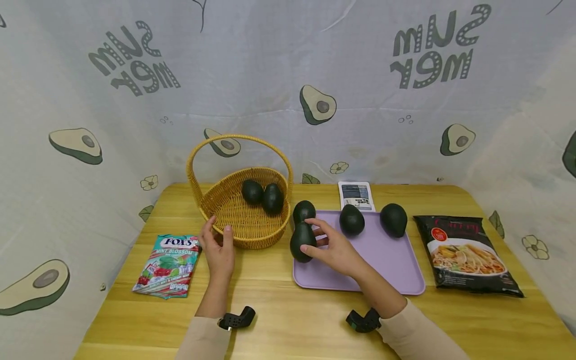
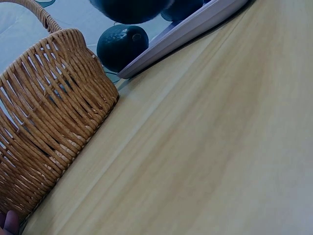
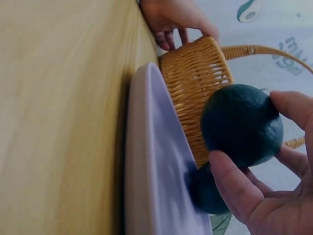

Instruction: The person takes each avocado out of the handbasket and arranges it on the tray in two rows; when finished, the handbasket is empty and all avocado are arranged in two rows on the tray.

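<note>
We see the right hand [image 1: 330,245] gripping one avocado [image 1: 302,243], its thumb on the near side of the fruit and its fingers on the far and right sides. The fingers are parted only as wide as the avocado and bend around it, so the fruit sits directly between them. We find this avocado at the left edge of the purple tray [image 1: 382,262], and the right wrist view shows us that it is raised above the tray.

Just beyond it we see a second avocado [image 1: 304,212] at the tray's far left corner; we cannot tell whether the two touch. Two more lie on the far part of the tray: a middle avocado [image 1: 352,220] and, to the right, another avocado [image 1: 393,220].

To the left of the tray stands the wicker basket [image 1: 252,244], handle upright. In it we count two avocados [image 1: 272,199], side by side towards the far right.

The left hand [image 1: 218,250] rests against the basket's near left rim, thumb and fingers spread apart, with only the basket under its touch. Left of that hand lies a bag of mints [image 1: 168,267], and right of the tray, a noodle packet [image 1: 468,257].
</note>
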A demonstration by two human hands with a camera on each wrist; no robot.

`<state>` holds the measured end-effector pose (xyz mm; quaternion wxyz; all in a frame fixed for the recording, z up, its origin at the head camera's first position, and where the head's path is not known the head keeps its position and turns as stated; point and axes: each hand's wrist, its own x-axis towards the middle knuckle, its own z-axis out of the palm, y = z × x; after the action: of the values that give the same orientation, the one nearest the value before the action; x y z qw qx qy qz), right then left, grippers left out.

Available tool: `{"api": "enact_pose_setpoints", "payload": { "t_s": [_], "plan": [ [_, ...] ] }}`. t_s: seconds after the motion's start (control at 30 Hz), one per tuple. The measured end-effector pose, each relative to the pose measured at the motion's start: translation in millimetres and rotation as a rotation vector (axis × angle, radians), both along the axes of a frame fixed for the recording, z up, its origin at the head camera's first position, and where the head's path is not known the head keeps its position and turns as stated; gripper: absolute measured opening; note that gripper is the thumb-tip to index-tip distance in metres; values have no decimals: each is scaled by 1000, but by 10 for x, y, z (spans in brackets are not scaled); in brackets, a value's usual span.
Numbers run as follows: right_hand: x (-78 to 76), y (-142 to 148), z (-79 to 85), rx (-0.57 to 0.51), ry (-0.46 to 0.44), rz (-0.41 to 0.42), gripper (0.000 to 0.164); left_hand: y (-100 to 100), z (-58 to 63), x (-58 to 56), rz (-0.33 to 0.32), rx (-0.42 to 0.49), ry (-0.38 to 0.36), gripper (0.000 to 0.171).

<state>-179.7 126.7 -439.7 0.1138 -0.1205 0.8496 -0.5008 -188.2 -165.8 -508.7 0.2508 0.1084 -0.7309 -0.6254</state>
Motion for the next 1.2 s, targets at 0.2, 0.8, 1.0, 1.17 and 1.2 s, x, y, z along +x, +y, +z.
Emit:
{"api": "enact_pose_setpoints", "payload": {
  "t_s": [0.2,0.8,1.0,1.17,1.2],
  "plan": [
    [33,72,-64,27,-51,45,65,5,-4,-8,-1,-8,10,51],
    [75,109,-93,64,-150,177,59,7,21,25,-8,5,-21,53],
    [87,111,-70,89,-153,208,55,0,8,23,-5,3,-21,52],
    [87,123,-59,105,-158,223,55,4,5,15,4,0,-14,51],
    [86,126,-55,107,-157,223,55,5,4,13,6,0,-13,51]
  ]
}}
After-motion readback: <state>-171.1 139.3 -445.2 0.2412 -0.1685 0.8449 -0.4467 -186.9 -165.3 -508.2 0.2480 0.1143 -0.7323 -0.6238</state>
